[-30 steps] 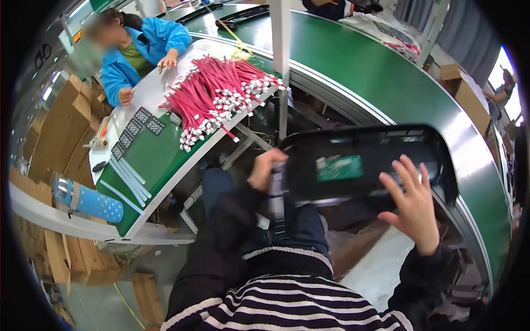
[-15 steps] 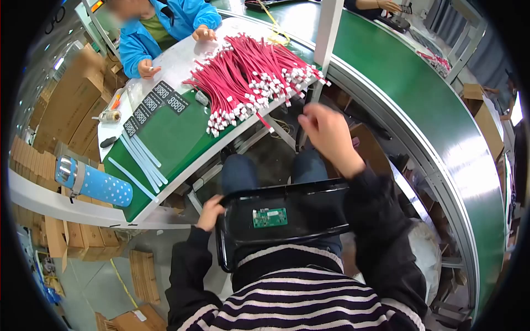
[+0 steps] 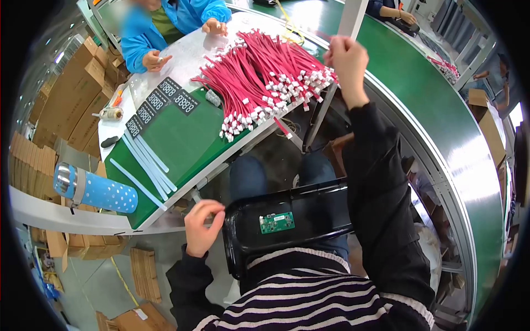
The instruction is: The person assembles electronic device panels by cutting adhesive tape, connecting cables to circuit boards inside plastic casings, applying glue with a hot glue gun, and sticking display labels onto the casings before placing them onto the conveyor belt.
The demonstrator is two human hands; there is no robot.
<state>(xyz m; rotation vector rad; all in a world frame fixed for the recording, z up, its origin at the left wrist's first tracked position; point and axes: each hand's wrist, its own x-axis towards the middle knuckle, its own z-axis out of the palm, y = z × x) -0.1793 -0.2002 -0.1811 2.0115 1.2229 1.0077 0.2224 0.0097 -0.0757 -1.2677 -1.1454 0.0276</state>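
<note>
A black tray (image 3: pixel 248 243) rests across my lap, with a green circuit board (image 3: pixel 277 222) lying in it. My left hand (image 3: pixel 203 227) is just off the tray's left end, thumb and curved fingers apart, holding nothing visible. Raised over the right end of the red cables (image 3: pixel 281 60), my right hand (image 3: pixel 349 63) has its fingers curled together. Whether anything is between those fingertips is hidden. The cables lie in a wide heap on the table, their white connectors toward me. One cable (image 3: pixel 283 128) hangs over the table edge.
Black digit display panels (image 3: pixel 157 99), pale blue strips (image 3: pixel 144 160) and a blue dotted bottle (image 3: pixel 105 191) are on the green table (image 3: pixel 179 135). A co-worker in a blue jacket (image 3: pixel 138 36) sits across. A white post (image 3: pixel 352 19) and curved green conveyor (image 3: pixel 436 105) stand right.
My left hand has let go of the tray's edge and moved slightly outward. My right hand has risen forward from above my knees to the cable heap's far right end.
</note>
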